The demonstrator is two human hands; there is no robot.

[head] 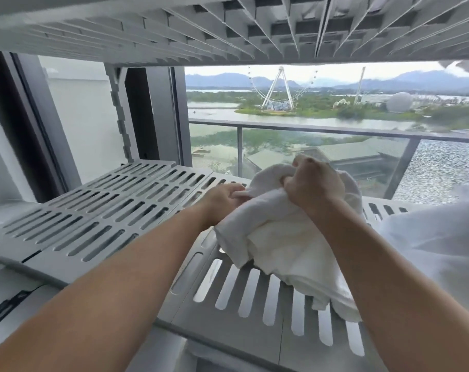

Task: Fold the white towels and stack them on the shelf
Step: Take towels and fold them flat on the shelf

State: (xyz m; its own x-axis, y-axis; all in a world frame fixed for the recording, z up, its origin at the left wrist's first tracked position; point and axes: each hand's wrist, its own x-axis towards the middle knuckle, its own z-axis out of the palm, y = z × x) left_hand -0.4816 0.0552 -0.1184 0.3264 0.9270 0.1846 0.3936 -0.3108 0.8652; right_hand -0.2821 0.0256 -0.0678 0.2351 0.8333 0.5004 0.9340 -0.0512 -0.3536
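A crumpled white towel [281,237] lies bunched on the grey slotted shelf [107,210], right of centre. My left hand [222,200] pinches the towel's left edge. My right hand [313,183] is clenched on a fold at the top of the bundle, slightly higher than the left. The towel's lower end trails toward the shelf's front edge. Part of the cloth is hidden under my right forearm.
More white cloth [437,242] is heaped at the right end of the shelf. Another slotted shelf [228,30] hangs close overhead. A shelf upright [120,111] stands at the back left. Behind the shelf is a window with a balcony railing [321,130].
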